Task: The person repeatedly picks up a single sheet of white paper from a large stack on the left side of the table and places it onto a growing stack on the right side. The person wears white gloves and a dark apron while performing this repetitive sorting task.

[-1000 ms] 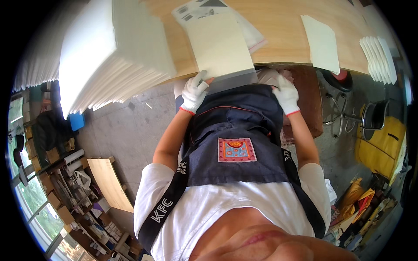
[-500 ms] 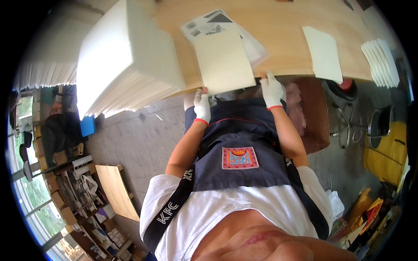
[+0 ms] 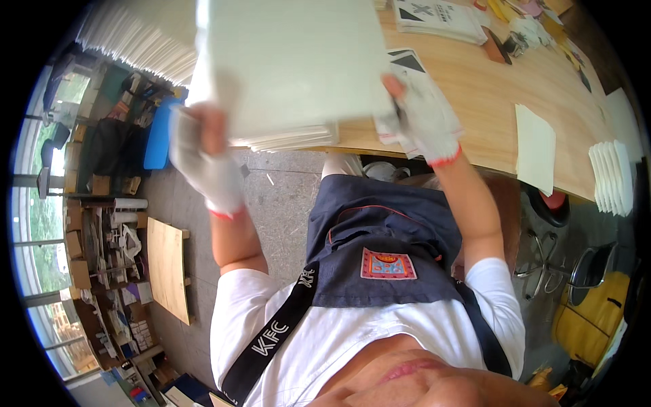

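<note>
A large pale sheet of paper or card [image 3: 298, 64] is raised between my hands, over the tall white stack at the left; motion blurs it slightly. My left hand [image 3: 211, 159], in a white work glove with bare fingertips and a red cuff, grips the sheet's near left corner. At the near right corner, my right hand [image 3: 426, 122], gloved the same way, pinches the edge, thumb on top. The sheet hides most of the stack [image 3: 291, 139], whose near edges show below it. Beside and beneath my right hand lie printed sheets [image 3: 405, 61] on the wooden table.
A pile of printed sheets [image 3: 441, 22] lies farther back on the table [image 3: 475, 88], near a dark wooden block [image 3: 496, 46]. At the right are a white sheet [image 3: 536, 148] and a fanned white bundle [image 3: 610, 178]. A chair [image 3: 586, 264] stands below; shelves [image 3: 112, 258] line the left.
Both hands have lifted the pale sheet off the printed sheets and carried it left and up over the tall stack. My view has turned left.
</note>
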Demonstrator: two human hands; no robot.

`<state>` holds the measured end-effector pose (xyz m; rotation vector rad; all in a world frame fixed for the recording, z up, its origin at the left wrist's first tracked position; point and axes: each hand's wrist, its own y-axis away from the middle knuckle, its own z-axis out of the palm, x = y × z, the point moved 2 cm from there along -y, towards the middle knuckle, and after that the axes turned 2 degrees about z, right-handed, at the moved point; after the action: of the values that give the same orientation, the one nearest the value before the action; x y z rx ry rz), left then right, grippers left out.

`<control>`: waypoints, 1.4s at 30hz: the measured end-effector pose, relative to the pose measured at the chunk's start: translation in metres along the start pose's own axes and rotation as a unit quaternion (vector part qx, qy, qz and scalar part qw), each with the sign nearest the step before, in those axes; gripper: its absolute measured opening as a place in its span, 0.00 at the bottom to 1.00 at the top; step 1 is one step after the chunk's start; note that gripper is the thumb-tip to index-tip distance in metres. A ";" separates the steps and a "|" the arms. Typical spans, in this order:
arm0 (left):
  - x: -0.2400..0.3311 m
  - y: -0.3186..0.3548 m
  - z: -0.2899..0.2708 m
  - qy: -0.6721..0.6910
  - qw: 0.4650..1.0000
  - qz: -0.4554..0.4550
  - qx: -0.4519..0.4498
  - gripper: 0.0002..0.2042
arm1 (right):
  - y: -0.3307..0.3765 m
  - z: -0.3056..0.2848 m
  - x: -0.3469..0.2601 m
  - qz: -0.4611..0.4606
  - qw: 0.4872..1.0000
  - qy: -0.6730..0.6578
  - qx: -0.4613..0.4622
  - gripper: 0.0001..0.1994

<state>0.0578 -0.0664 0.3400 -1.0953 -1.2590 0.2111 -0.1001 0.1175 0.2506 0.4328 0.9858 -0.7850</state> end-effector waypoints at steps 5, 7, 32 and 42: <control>-0.064 -0.059 -0.049 -0.236 0.957 -0.124 -0.117 0.18 | -0.050 0.067 -0.029 0.034 0.977 0.199 -0.066 0.17; -0.073 -0.044 -0.042 -0.032 0.983 -0.148 -0.101 0.19 | -0.056 0.070 -0.027 0.045 0.974 0.216 -0.053 0.18; -0.114 0.227 0.174 -0.061 0.900 0.087 -0.422 0.18 | 0.209 -0.424 0.032 -0.039 0.776 -0.204 0.596 0.10; -0.157 0.181 0.240 -0.291 0.779 0.213 -0.512 0.16 | 0.211 -0.395 -0.005 -0.104 0.837 -0.057 0.535 0.07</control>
<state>-0.1239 0.0519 0.0791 -2.4150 -1.7057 0.2093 -0.1682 0.5141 0.0536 1.2365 0.3898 -1.5282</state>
